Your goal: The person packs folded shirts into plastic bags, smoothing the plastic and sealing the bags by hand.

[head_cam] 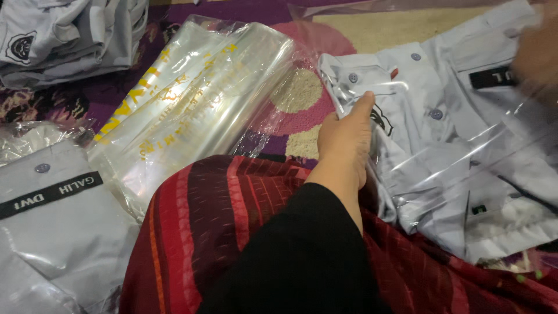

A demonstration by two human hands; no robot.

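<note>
Stack of clear plastic bags (192, 104) with yellow print at 11 o'clock, bagged grey shirt (52, 232) with black strip label (49, 195) at 8 o'clock, clear bag (465, 157) half over grey shirt with small black chest label (493, 77) at 2 o'clock.

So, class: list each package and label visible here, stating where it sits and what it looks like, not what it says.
Stack of clear plastic bags: upper centre, long, glossy, with yellow print.
Clear bag: right, around a folded grey shirt, gripped by the left hand.
Black label: upper right, a strip on that shirt.
Bagged shirt: lower left, grey, with a black strip label.
</note>
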